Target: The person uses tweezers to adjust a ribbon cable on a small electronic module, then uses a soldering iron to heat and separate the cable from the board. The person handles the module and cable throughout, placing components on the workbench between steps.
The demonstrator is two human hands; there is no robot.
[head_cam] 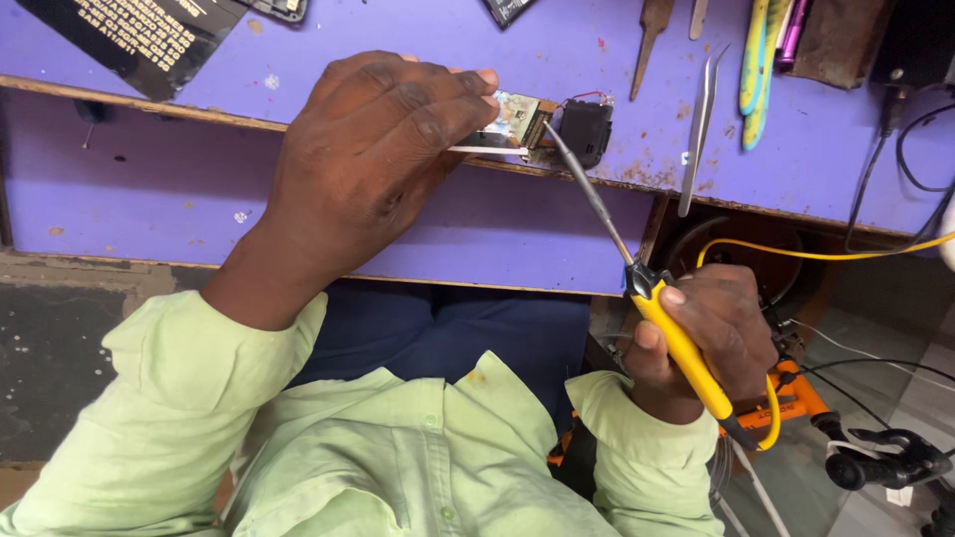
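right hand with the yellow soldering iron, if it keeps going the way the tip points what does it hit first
The right hand aims the soldering iron up-left. Its tip looks already at the small circuit board the left hand pins to the purple bench; depth is unclear.

An electronics repair workshop: soldering iron (pixel 657 308), tweezers (pixel 700 124), stained purple bench (pixel 448 224).

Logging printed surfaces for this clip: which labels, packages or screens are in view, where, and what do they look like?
Black label sheet: top-left on the purple bench, tilted, flat, with pale printed lines.
Dark flat panel: top edge, centre, mostly cut off; cannot tell if it is a screen.
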